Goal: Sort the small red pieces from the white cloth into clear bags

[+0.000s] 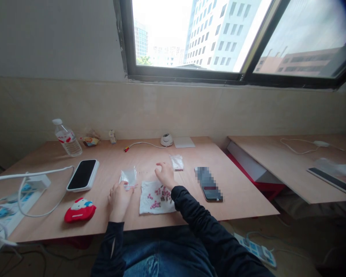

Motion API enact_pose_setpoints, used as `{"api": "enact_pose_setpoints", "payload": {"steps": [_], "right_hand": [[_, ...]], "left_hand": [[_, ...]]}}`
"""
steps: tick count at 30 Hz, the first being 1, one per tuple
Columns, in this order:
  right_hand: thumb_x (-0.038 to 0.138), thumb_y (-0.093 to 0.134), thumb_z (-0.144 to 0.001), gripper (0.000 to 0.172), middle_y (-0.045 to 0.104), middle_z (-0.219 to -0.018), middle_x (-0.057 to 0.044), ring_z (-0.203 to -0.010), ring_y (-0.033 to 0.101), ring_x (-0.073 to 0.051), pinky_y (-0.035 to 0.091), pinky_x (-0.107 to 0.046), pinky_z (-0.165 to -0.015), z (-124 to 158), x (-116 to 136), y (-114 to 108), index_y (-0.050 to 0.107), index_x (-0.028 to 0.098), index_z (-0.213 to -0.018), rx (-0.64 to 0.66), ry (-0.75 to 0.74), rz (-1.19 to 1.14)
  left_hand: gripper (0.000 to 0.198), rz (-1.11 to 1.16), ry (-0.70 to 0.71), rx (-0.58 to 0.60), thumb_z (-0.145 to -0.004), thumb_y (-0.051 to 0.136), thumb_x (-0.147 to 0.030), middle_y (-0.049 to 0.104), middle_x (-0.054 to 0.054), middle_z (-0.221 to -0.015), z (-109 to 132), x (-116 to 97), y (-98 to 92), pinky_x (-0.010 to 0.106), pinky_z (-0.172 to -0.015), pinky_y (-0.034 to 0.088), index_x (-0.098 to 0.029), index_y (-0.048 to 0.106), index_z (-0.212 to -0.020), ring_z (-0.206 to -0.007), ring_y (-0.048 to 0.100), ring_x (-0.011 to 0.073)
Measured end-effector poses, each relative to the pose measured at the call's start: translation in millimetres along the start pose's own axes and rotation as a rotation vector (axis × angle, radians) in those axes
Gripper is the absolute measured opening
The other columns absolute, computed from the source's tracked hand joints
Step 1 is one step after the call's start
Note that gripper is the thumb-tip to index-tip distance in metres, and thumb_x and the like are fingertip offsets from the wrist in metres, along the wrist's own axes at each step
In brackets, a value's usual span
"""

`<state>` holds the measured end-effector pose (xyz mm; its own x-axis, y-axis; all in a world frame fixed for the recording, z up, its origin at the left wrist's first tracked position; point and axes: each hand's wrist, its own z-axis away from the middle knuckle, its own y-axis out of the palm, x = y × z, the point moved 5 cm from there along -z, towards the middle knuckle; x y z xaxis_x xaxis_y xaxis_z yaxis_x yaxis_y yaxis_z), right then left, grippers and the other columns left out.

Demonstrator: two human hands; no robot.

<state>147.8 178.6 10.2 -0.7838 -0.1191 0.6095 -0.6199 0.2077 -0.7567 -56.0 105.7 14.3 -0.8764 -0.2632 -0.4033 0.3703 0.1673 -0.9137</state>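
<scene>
My left hand (119, 196) is closed, thumb and fingers pinching the near edge of a small clear plastic zip bag (128, 176) that lies flat on the table. My right hand (165, 176) hovers just beyond a white tissue (145, 188); its thumb and forefinger are bent and apart, with nothing visible between them. Several small pink beads (155, 205) are scattered on the tissue, with a few small dark metallic-looking pieces (162, 199) among them. My right wrist and sleeve cover part of the tissue. Behind the right hand rests another small clear bag (177, 163) with dark contents.
To the right lies a dark phone (210, 186). On the left are a white-cased device (83, 175), a red pouch (80, 211), a power strip (20, 202) with cables, and a water bottle (67, 138). A white dome camera (166, 139) stands by the wall.
</scene>
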Motion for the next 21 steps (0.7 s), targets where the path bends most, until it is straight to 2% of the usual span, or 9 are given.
{"api": "enact_pose_setpoints", "payload": {"steps": [2, 5, 10, 14, 18, 21], "right_hand": [[0.02, 0.05, -0.078, 0.026, 0.065, -0.102, -0.009, -0.101, 0.056, -0.022, 0.036, -0.033, -0.094, 6, 19, 11, 0.069, 0.018, -0.095, 0.065, -0.064, -0.023], [0.018, 0.053, -0.075, 0.023, 0.067, -0.099, -0.007, -0.103, 0.055, -0.021, 0.035, -0.032, -0.095, 15, 41, 26, 0.071, 0.02, -0.089, 0.139, -0.165, -0.048], [0.011, 0.053, -0.073, 0.02, 0.069, -0.083, -0.008, -0.092, 0.058, -0.021, 0.034, -0.031, -0.097, 24, 55, 48, 0.072, 0.017, -0.075, 0.23, -0.265, -0.067], [0.01, 0.055, -0.071, 0.019, 0.068, -0.084, -0.009, -0.092, 0.058, -0.02, 0.034, -0.031, -0.098, 28, 58, 56, 0.072, 0.016, -0.074, 0.228, -0.255, -0.111], [0.013, 0.057, -0.071, 0.016, 0.068, -0.091, -0.008, -0.095, 0.058, -0.02, 0.04, -0.031, -0.091, 31, 60, 56, 0.071, 0.018, -0.077, 0.184, -0.188, -0.181], [0.017, 0.06, -0.07, 0.013, 0.069, -0.086, -0.006, -0.089, 0.06, -0.02, 0.044, -0.031, -0.083, 35, 61, 58, 0.07, 0.019, -0.078, 0.171, -0.137, -0.23]], "left_hand": [[0.036, -0.005, 0.001, 0.004, -0.078, 0.054, -0.04, 0.061, 0.014, -0.114, 0, 0, 0.2, 0.036, -0.083, 0.041, -0.018, 0.061, -0.105, -0.105, 0.055, 0.0307], [0.034, -0.01, 0.007, 0.002, -0.078, 0.055, -0.04, 0.059, 0.014, -0.115, 0, 0, 2.3, 0.037, -0.084, 0.041, -0.018, 0.063, -0.102, -0.105, 0.055, 0.0315], [0.031, -0.023, 0.018, 0.005, -0.078, 0.054, -0.038, 0.058, 0.014, -0.116, -1, 2, 7.9, 0.037, -0.085, 0.041, -0.018, 0.064, -0.099, -0.107, 0.054, 0.0303], [0.03, -0.029, 0.027, 0.014, -0.078, 0.053, -0.037, 0.057, 0.014, -0.115, 0, 1, 8.5, 0.037, -0.085, 0.041, -0.018, 0.064, -0.098, -0.108, 0.053, 0.0298], [0.027, -0.016, 0.037, 0.01, -0.079, 0.052, -0.034, 0.056, 0.013, -0.118, 0, -1, 7.4, 0.036, -0.084, 0.042, -0.017, 0.065, -0.096, -0.107, 0.052, 0.0289], [0.024, -0.011, 0.034, -0.002, -0.079, 0.052, -0.029, 0.053, 0.014, -0.121, 0, -3, 6.6, 0.036, -0.086, 0.042, -0.016, 0.065, -0.095, -0.109, 0.051, 0.029]]}}
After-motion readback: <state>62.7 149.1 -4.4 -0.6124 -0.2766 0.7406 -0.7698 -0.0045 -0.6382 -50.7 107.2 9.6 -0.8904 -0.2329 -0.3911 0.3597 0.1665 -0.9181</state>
